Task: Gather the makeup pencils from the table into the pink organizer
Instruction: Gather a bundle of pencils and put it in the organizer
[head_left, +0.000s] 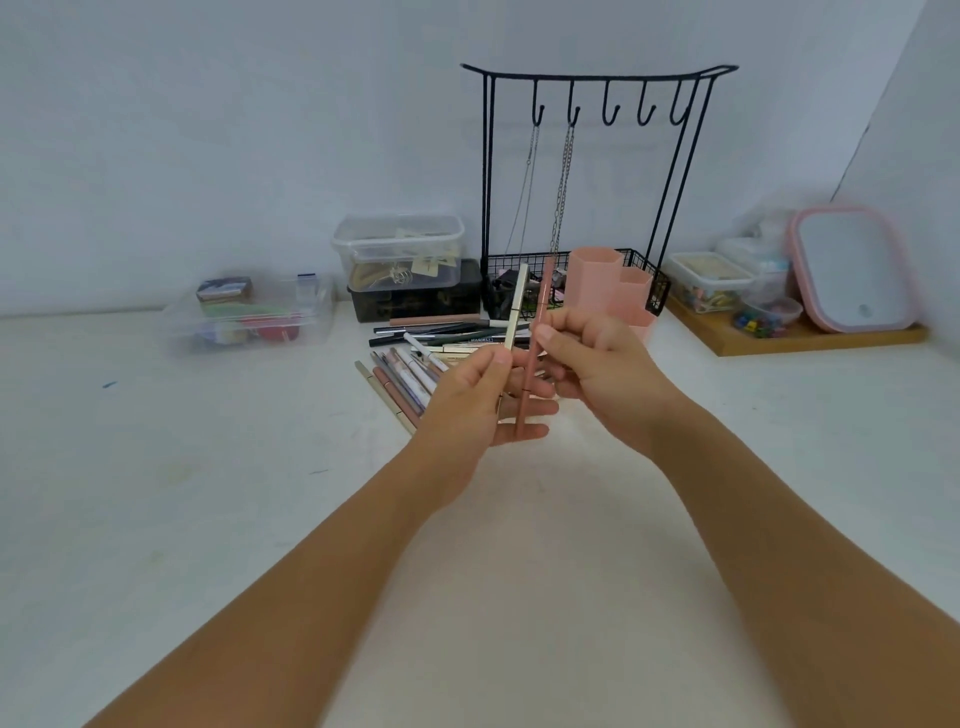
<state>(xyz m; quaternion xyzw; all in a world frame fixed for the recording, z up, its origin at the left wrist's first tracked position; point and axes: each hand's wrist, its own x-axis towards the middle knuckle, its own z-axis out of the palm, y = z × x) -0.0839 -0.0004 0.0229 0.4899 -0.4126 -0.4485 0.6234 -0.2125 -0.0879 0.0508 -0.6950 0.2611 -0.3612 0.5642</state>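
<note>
My left hand holds a gold pencil upright between thumb and fingers. My right hand pinches a pink pencil, also nearly upright, just right of the gold one; its lower end rests against my left fingers. Both hands hover above the table, close together. Behind them a heap of several makeup pencils lies on the white table. The pink organizer, made of hexagonal cups, stands just beyond my right hand; its inside is hidden from view.
A black wire jewellery stand with hanging chains rises behind the organizer. Clear boxes sit on a dark case; another clear box stands left. A wooden tray with small containers and a pink mirror is at right.
</note>
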